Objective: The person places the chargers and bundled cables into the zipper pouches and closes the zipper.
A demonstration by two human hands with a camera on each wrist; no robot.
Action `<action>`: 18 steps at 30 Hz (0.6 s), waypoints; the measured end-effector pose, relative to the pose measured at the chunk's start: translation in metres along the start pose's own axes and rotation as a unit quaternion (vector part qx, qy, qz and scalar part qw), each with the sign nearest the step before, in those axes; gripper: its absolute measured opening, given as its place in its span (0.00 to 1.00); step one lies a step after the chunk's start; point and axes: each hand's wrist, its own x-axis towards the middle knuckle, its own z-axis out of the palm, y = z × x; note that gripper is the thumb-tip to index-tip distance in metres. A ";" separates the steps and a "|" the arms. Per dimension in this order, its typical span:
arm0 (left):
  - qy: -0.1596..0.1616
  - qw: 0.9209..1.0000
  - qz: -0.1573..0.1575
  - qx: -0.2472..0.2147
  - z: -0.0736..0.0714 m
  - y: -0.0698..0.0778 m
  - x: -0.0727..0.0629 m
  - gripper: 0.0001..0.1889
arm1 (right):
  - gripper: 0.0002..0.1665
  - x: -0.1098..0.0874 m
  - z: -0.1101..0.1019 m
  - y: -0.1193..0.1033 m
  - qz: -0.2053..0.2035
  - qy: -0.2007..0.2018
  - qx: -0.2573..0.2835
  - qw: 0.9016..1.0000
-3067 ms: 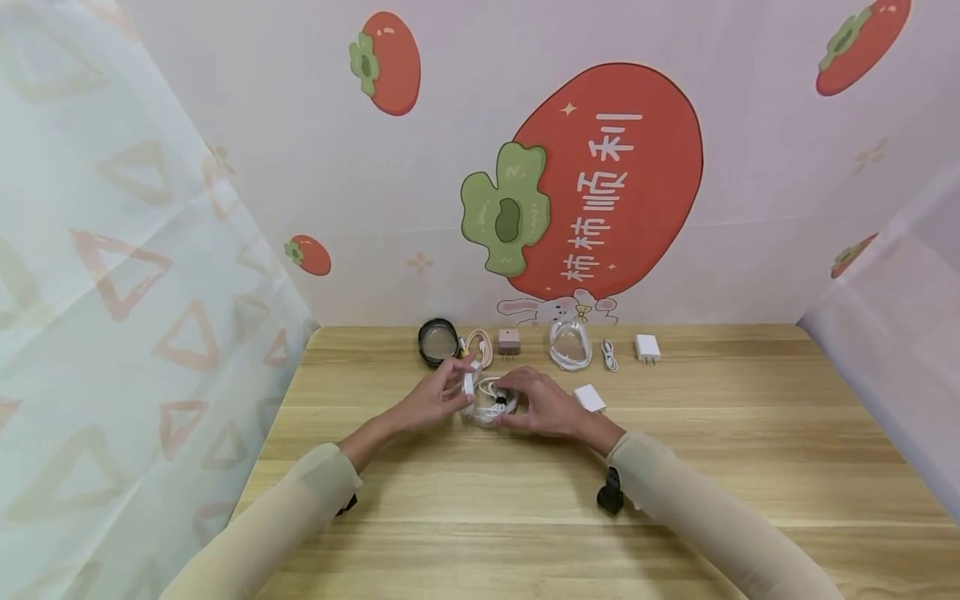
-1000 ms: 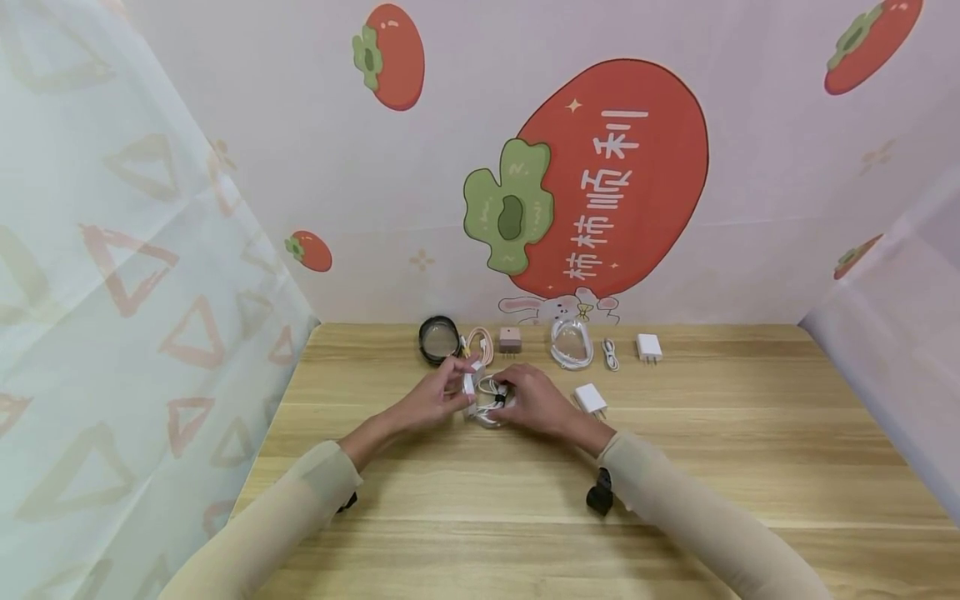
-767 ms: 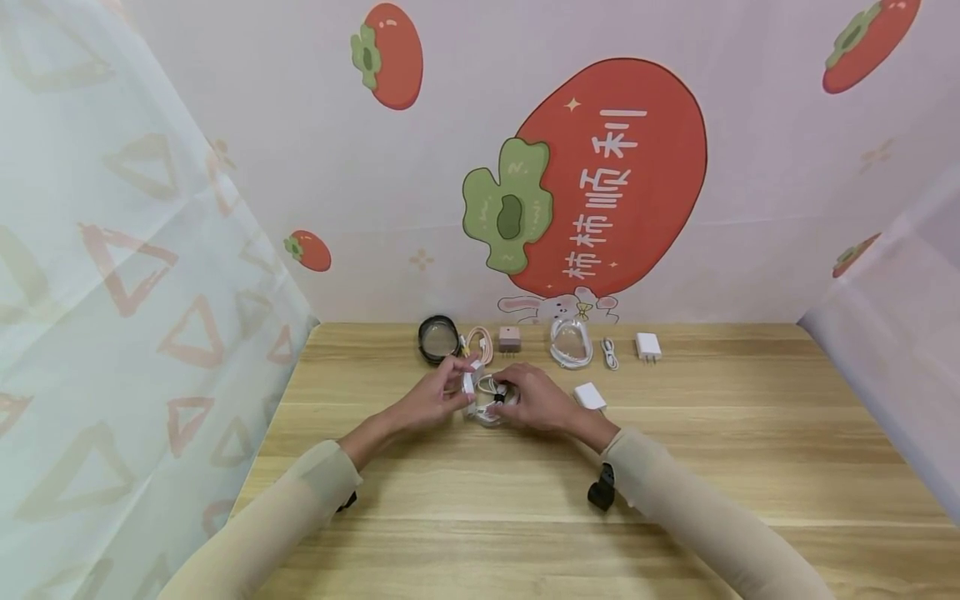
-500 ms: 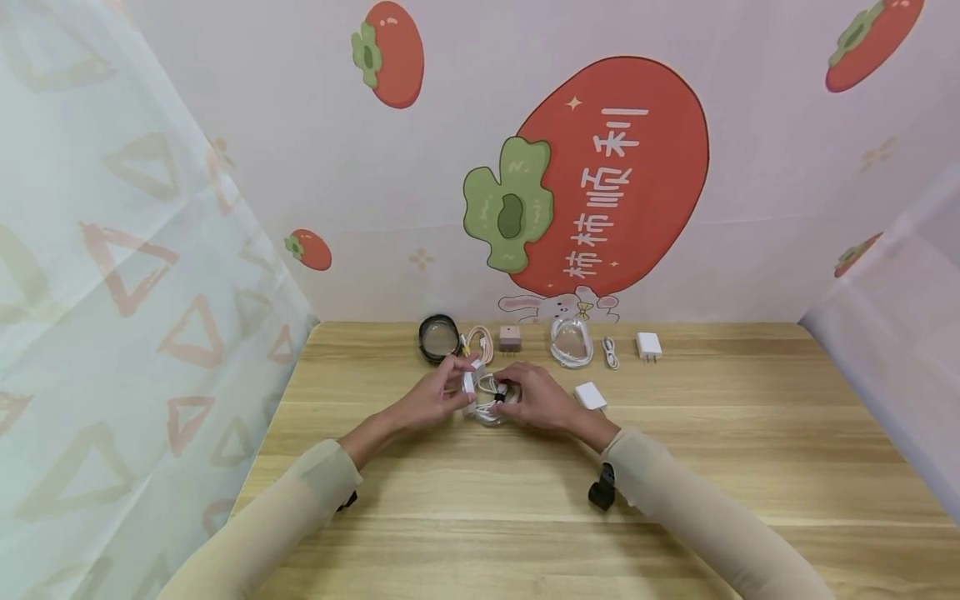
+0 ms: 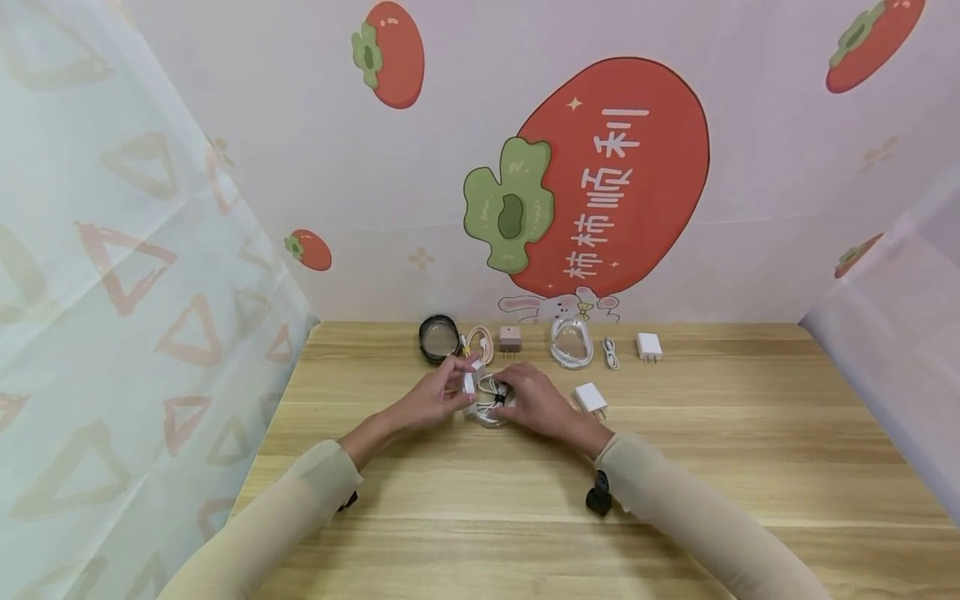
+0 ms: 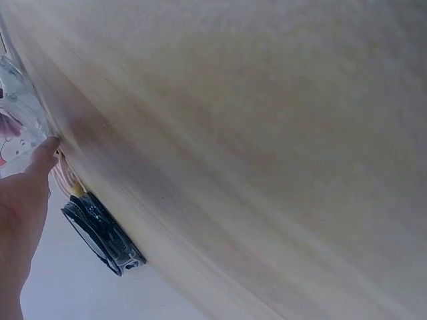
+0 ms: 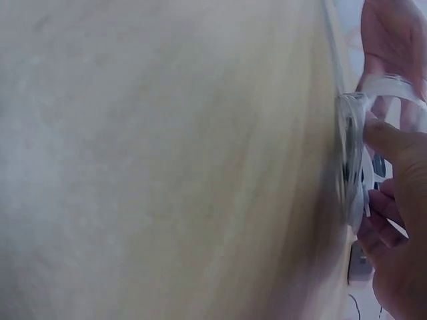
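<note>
In the head view a coiled white cable (image 5: 492,388) with a black tie lies in a clear round case (image 5: 489,422) on the table. My right hand (image 5: 536,398) holds the coil from the right, thumb and fingers bent around it. On the left, my left hand (image 5: 431,396) pinches a translucent round piece with a white edge (image 5: 469,383), standing upright beside the case; it looks like a lid. The right wrist view shows the case (image 7: 352,157) edge-on, with my right thumb (image 7: 387,139) at its rim. Fingers partly hide the cable.
Along the back lie a black cable coil (image 5: 420,340), a pink cable (image 5: 490,346), a pink charger (image 5: 509,338), a clear-white coil (image 5: 556,354), a small white cable (image 5: 610,354) and a white charger (image 5: 648,347). Another white charger (image 5: 590,397) lies right of my right hand.
My right hand has shifted slightly left over the cable coil since the earliest frame, then made small movements there. My left hand keeps its hold in nearly the same place.
</note>
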 end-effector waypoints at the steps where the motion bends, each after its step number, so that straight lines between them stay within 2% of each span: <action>1: 0.000 1.000 0.000 0.000 0.000 0.000 0.000 0.21 | 0.35 0.000 0.001 0.000 -0.005 0.005 -0.007 1.000; 6: 0.000 1.000 0.000 0.004 0.001 0.000 0.000 0.22 | 0.36 0.000 0.003 -0.001 -0.007 0.015 -0.019 1.000; 12: -0.002 1.000 -0.005 0.010 0.001 0.000 0.000 0.23 | 0.38 0.001 -0.002 -0.008 0.039 -0.007 0.012 0.999; 18: 0.001 1.000 -0.009 0.010 0.000 -0.001 0.000 0.21 | 0.39 0.006 -0.002 -0.016 0.070 -0.007 0.020 0.997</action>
